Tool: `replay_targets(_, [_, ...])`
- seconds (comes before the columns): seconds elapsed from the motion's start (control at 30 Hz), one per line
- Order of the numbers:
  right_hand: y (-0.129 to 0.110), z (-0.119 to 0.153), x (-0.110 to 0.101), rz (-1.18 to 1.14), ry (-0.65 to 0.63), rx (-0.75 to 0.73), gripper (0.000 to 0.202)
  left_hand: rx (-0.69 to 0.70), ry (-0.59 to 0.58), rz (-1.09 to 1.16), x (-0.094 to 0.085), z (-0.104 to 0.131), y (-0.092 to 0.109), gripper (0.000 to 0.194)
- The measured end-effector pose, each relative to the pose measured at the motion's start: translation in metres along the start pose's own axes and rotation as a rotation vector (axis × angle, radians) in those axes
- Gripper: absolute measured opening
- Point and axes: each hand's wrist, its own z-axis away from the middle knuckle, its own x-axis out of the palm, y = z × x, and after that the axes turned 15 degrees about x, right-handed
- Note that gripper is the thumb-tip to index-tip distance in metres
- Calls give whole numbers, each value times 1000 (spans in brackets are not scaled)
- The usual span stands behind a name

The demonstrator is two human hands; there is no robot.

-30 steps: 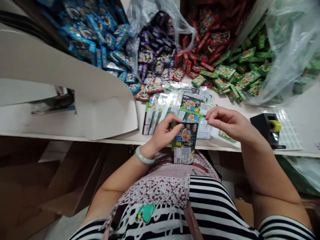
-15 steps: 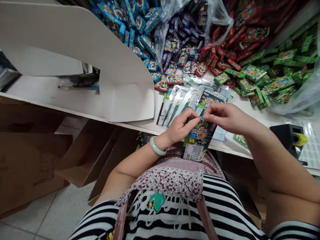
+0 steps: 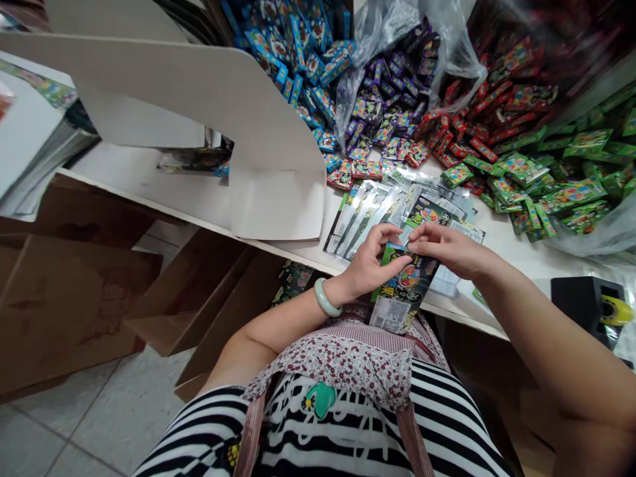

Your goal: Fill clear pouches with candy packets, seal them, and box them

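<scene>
Black pouch (image 3: 408, 286): 1 pc., between your hands, printed face up, lower end past the bench (image 3: 527, 273) edge, over your apron (image 3: 342, 368).
L hand (image 3: 377, 264): thumb & fingers clamped on pouch's upper L side; bangle (image 3: 325, 298) on wrist.
R hand (image 3: 447, 248): fingertips pinched at pouch's top edge, nr. L fingers.
Fanned pouches (image 3: 366, 215): on bench, just beyond your hands.
Sm. boxes: blue (image 3: 298, 50), purple (image 3: 395, 76), red (image 3: 497, 109), green (image 3: 571, 189), L to R, heaped behind.
White board stand (image 3: 278, 199): L of fanned pouches.
Tape dispenser (image 3: 576, 301): blk. w/ yellow, far R.
</scene>
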Motion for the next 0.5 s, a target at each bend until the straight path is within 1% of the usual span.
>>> replay_targets(0.03, [0,-1,0,-65,-67,53,38,-61,-35,77,-1,6,-1,48])
replay_targets(0.07, [1,-2,0,-110,-116,97,36,-118,-97,156,-3,13,-1,49])
replay_targets(0.13, [2,-1,-1,-139,-173,145,31,-182,-258,270,-10,25,4,42])
replay_targets(0.2, [3,1,-5,-128,-184,117,31,-164,-377,265,-27,33,17,34])
replay_targets(0.23, [4,1,-7,-123,-172,78,33,-128,-381,211,-39,33,26,33])
replay_targets(0.27, [6,1,-9,-121,-147,26,36,-81,-351,126,-54,32,36,33])
replay_targets(0.3, [7,-1,-10,-123,-108,-31,39,-24,-286,17,-72,28,45,33])
replay_targets(0.37, [11,-4,-11,-116,-20,-123,46,106,-60,-282,-113,17,59,29])
replay_targets(0.4, [13,-6,-10,-99,16,-149,48,163,50,-451,-134,10,60,29])
replay_targets(0.43, [15,-8,-8,-77,39,-163,50,206,109,-612,-155,3,58,30])
replay_targets(0.47, [17,-9,-4,-52,46,-168,52,228,112,-754,-173,-4,51,32])
replay_targets(0.5, [18,-10,0,-24,41,-168,53,215,81,-874,-190,-11,41,33])
